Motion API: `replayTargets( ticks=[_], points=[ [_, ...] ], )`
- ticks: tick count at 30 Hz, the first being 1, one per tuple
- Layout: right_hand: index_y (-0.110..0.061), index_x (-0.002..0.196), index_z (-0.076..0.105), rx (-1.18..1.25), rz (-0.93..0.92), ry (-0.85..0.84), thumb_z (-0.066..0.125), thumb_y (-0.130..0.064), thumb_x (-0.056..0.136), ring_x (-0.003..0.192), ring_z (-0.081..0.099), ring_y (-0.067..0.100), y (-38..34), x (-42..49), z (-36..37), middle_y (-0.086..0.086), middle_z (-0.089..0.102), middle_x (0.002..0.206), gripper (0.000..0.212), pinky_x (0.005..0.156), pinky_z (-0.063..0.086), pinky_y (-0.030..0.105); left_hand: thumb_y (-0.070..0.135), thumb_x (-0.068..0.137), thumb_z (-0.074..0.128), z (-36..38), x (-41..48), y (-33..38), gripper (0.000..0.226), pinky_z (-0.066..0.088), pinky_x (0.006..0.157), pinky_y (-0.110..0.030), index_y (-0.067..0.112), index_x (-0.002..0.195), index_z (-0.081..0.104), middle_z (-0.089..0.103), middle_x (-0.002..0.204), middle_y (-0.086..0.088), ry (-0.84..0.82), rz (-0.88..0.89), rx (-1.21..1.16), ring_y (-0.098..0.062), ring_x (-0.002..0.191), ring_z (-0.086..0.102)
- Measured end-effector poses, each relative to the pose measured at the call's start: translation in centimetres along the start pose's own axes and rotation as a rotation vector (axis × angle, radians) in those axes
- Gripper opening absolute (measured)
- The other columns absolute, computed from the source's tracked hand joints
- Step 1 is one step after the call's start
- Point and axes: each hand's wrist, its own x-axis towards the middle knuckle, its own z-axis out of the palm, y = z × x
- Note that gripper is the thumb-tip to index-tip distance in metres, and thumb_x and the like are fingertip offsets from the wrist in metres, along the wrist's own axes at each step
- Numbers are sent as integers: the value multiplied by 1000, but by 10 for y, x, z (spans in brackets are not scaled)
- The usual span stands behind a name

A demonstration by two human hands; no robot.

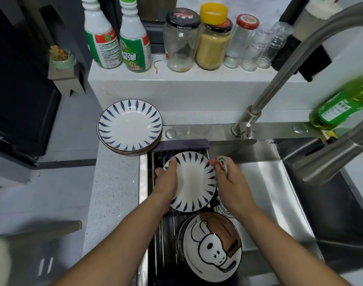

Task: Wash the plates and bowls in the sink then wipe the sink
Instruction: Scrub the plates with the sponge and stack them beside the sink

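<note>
Head: left hand [168,182] grips one plate [195,182], right hand [230,182] one cloth [223,164].

The sink [269,182] and tap [279,84] are brushed steel with a dull sheen. The plate [195,182] is glossy glazed ceramic, the cloth [223,164] knitted. The surface [114,193] looks like matt speckled stone. The jars [180,44] are clear glass, the green bottle [341,106] translucent plastic

Two hands [169,182] [230,180], two white bottles [102,38] [135,44]
</note>
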Motion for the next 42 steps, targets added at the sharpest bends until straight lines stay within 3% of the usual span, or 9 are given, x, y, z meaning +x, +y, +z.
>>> replayTargets(
  ticks=[6,14,20,22,27,31,34,37,42],
  points=[
    [-29,112,61,-14,-6,-21,44,-30,107,87,61,13,-6,-5,3,-1,65,102,17,66,47,17,76,89,46,-2,-4,4,82,45,108,-58,21,149,31,57,133,-11,-23,1,-49,-35,121,57],
    [-34,105,66,96,26,25,43,-28,107,77,58,-2,-8,-7,1,-12,71,101,24,77,49,25,77,89,46,-2,-11,6,80,48,105,-58,21,146,35,58,131,-11,-27,8,-84,-33,118,59],
    [-42,97,66,130,49,45,43,-28,107,88,65,9,-16,-7,-2,-8,74,105,29,81,53,31,81,82,48,-1,-18,11,88,49,105,-57,20,144,38,58,133,-11,-22,21,-106,-32,118,59],
    [-40,96,67,138,57,50,44,-27,107,95,67,12,-16,-7,-5,-9,74,107,29,83,52,33,86,70,47,0,-21,15,100,47,107,-57,17,142,40,57,136,-12,-6,37,-100,-33,120,59],
    [-26,100,69,228,78,106,45,-19,107,103,66,12,-16,-12,-14,-5,74,111,26,87,50,31,76,84,48,-1,-40,38,94,43,110,-57,16,154,30,51,146,-11,23,118,-17,-36,130,53],
    [-15,108,68,369,109,136,42,-14,108,88,64,-4,-25,-20,-19,-5,73,110,26,88,48,31,77,57,47,-13,-52,57,105,46,107,-57,16,141,45,57,138,-10,102,237,69,-34,127,55],
    [-16,108,69,404,112,159,42,-15,108,92,65,2,-31,-27,-22,-6,74,109,28,91,50,34,72,65,50,-25,-53,56,79,53,101,-54,17,120,61,63,130,-10,104,249,92,-33,116,64],
    [-25,103,70,428,95,176,42,-16,108,108,66,20,-41,-36,-26,-2,75,114,30,100,50,43,40,96,54,-37,-71,54,30,53,81,-38,14,87,65,71,103,-11,45,303,77,-27,89,68],
    [-26,97,69,504,107,160,41,-16,109,103,64,18,-63,-59,-39,8,73,118,32,94,50,37,33,108,46,-51,-110,50,27,52,68,-31,22,112,70,75,101,0,-47,426,43,-20,88,71]
  ],
)
